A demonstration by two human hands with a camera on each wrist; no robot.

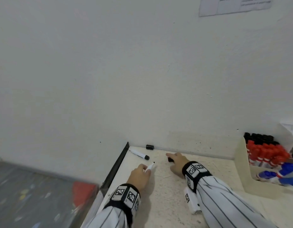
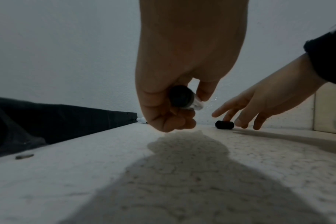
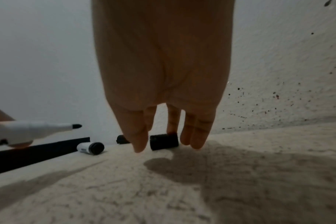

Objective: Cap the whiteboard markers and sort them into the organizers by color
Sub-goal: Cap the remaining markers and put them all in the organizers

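My left hand [image 1: 146, 169] grips an uncapped black-tipped white marker [image 1: 150, 166], nib pointing toward the wall; the left wrist view shows its dark rear end [image 2: 182, 97] between my curled fingers. My right hand [image 1: 173, 157] reaches down with straight fingers over a loose black cap [image 1: 170, 160]; its fingertips [image 3: 139, 145] straddle the cap [image 3: 164, 141] on the table. A second white marker [image 1: 139, 153] lies near the table's far left corner, black end toward me. Another black cap [image 1: 149, 147] lies against the wall.
A beige organizer [image 1: 241, 163] at the right holds black markers [image 1: 259, 138], red markers [image 1: 267, 153] and blue markers [image 1: 280, 173]. The table's left edge carries a black strip [image 1: 116, 167]; beyond it is the floor with a red object [image 1: 83, 193]. The wall stands directly behind.
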